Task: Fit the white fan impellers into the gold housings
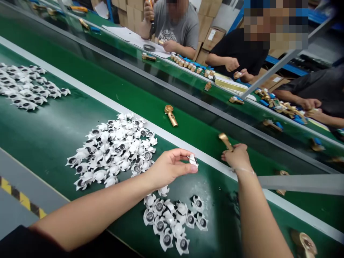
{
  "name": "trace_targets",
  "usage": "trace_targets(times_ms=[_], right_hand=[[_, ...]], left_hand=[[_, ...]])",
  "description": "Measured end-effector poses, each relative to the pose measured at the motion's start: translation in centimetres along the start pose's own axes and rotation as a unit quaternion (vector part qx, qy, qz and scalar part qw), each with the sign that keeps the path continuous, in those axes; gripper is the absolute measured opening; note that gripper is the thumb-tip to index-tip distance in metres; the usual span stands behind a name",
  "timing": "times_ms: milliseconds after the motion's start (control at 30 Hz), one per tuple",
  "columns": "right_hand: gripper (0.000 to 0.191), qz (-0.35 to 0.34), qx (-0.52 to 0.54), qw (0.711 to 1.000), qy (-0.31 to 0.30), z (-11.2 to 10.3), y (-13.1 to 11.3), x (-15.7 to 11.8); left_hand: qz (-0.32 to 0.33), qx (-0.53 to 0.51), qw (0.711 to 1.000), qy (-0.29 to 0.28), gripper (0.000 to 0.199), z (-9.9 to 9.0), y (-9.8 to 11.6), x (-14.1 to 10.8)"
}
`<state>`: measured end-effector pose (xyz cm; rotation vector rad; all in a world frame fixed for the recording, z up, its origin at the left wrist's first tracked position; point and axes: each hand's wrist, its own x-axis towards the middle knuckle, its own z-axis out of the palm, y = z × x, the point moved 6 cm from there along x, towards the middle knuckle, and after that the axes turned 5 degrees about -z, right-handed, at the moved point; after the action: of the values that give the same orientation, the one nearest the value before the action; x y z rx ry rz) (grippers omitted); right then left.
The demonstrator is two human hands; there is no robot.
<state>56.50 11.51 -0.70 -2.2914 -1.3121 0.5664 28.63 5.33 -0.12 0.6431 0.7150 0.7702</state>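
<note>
Loose white fan blades lie just below the left hand, whose fingers pinch a single blade; a bigger heap left of those fingers is likewise unused. Farther out, the right hand grips a gold casing, seemingly unjoined to the pinched blade, and beyond both hands' fingertips lies another casing.

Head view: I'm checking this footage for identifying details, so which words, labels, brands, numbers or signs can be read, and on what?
"CHAMPIO…", ending unclear: on the grey T-shirt; lettering below it is not fully readable.
White label on a cardboard box: too small to read.
Held white bladed part and held gold-coloured part: no readable text.
Yellow-and-black tape: stripes, no readable words.
</note>
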Motion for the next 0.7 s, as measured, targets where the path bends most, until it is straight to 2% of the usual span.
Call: trace_targets(times_ms=[100, 167, 233, 333, 433, 500, 600, 700], right_hand=[[0.043, -0.014, 0.158, 0.981, -0.116, 3.5, -0.7, -5.3], [0.050, -0.034, 0.246, 0.955, -0.165, 4.7, -1.6, -8.8], [0.055, -0.049, 0.313, 0.928, -0.196, 5.0, -2.4, -11.6], [0.058, -0.064, 0.370, 0.901, -0.218, 4.7, -3.0, -14.1], [0.052, -0.070, 0.382, 0.896, -0.215, 4.3, -3.2, -15.2], [0.048, -0.090, 0.356, 0.909, -0.196, 3.9, -3.4, -15.6], [0.044, -0.166, 0.262, 0.938, -0.156, 3.0, -4.4, -16.2], [0.040, -0.239, 0.173, 0.948, -0.117, 2.0, -5.3, -16.7]], left_hand=[[0.038, 0.000, 0.998, 0.042, 0.041, -0.8, 0.3, 0.3], [0.064, 0.001, 0.995, 0.074, 0.042, -1.3, 0.6, 0.5], [0.087, 0.000, 0.992, 0.096, 0.043, -1.6, 0.9, 0.5], [0.106, -0.001, 0.989, 0.107, 0.045, -1.5, 1.4, 0.3], [0.108, 0.004, 0.989, 0.101, 0.048, -1.4, 1.5, 0.1], [0.109, 0.012, 0.989, 0.099, 0.048, -1.4, 1.5, 0.1], [0.116, 0.030, 0.987, 0.108, 0.051, -1.6, 1.4, 0.0], [0.127, 0.050, 0.984, 0.118, 0.050, -1.8, 1.5, -0.2]])
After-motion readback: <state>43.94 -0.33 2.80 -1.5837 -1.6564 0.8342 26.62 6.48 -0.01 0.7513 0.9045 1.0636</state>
